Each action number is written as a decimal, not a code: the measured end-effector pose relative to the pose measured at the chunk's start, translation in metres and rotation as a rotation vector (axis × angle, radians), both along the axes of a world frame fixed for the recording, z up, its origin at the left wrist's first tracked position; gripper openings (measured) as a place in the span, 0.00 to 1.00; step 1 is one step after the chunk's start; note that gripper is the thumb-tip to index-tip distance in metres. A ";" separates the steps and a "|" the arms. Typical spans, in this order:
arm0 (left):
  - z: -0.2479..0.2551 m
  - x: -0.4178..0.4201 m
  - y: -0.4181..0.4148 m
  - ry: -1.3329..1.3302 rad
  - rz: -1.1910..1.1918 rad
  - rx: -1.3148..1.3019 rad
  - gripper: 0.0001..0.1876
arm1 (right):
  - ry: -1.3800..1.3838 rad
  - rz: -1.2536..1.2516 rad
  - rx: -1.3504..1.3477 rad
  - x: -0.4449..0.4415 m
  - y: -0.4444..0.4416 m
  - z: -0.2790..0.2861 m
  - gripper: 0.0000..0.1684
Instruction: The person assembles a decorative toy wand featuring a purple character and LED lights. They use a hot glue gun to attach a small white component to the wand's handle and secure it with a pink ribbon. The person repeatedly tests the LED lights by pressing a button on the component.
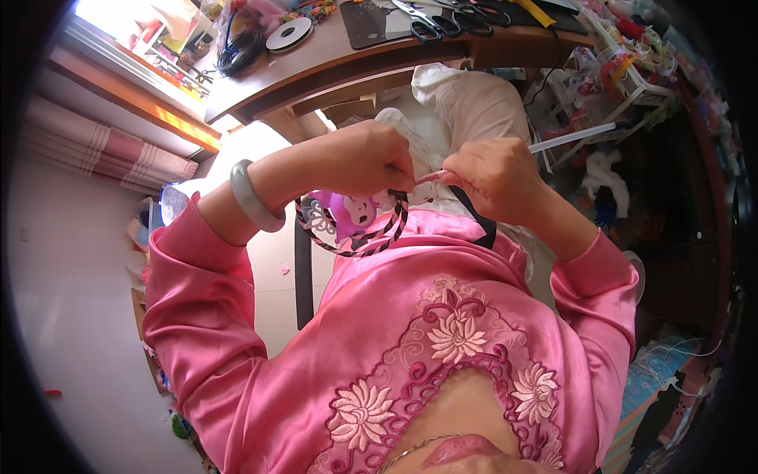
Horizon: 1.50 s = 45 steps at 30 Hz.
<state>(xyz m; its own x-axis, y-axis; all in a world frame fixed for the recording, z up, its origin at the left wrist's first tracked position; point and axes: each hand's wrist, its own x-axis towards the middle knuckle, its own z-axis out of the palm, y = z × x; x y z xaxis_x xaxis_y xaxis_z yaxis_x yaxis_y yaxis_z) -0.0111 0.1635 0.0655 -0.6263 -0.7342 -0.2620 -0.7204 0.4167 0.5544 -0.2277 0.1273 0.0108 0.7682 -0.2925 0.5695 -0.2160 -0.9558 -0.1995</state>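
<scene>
My left hand (376,157), with a pale bangle (251,195) on its wrist, pinches a pink-and-black twisted cord (355,253). The cord hangs in loops below the fingers. A purple cartoon-character charm (349,214) and a grey filigree butterfly-shaped piece (320,217) hang among those loops. Opposite, my right hand (497,178) grips a thin pink strip (429,176) that runs across to the left fingertips. How the strip joins the cord is hidden by the left fingers. Both hands are raised above my lap.
Ahead is a wooden desk (278,80) bearing scissors (432,26), a ribbon spool (289,35) and coiled black cord (240,53). A rack of bagged supplies (622,71) stands at right. A white rod (571,137) extends beyond my right hand. A curtain (100,139) hangs at left.
</scene>
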 end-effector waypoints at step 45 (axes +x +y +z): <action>-0.038 -0.007 -0.068 1.284 0.474 -0.097 0.13 | -0.713 -0.034 0.862 0.085 -0.048 -0.011 0.11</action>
<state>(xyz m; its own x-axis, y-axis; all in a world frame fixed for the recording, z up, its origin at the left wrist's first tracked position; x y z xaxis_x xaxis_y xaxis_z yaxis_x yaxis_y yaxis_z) -0.0178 0.0958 0.0277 -0.0739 -0.9261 0.3699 0.1891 0.3512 0.9170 -0.1432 0.0790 -0.0004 0.3309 -0.8165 0.4731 0.1890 -0.4338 -0.8809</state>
